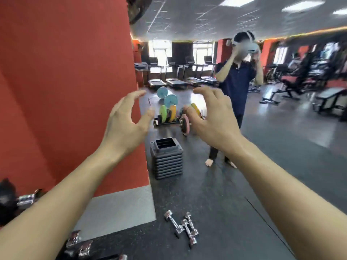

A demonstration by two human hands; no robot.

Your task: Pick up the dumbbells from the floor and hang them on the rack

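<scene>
Three small chrome dumbbells [181, 226] lie close together on the dark rubber floor near the bottom middle of the head view. More chrome dumbbell ends [80, 244] show at the bottom left, on what looks like the rack; its frame is mostly hidden by my left arm. My left hand [125, 124] is raised at chest height with fingers spread and curled, holding nothing. At the same height, my right hand [212, 117] is equally open and empty. Both hands are well above and beyond the dumbbells.
A red pillar [65, 81] fills the left side. A stack of black weight plates [166, 158] stands beside it. Further back are coloured plates on a low rack [169, 113], a standing person with a headset [236, 87], treadmills [176, 79] and benches [300, 81].
</scene>
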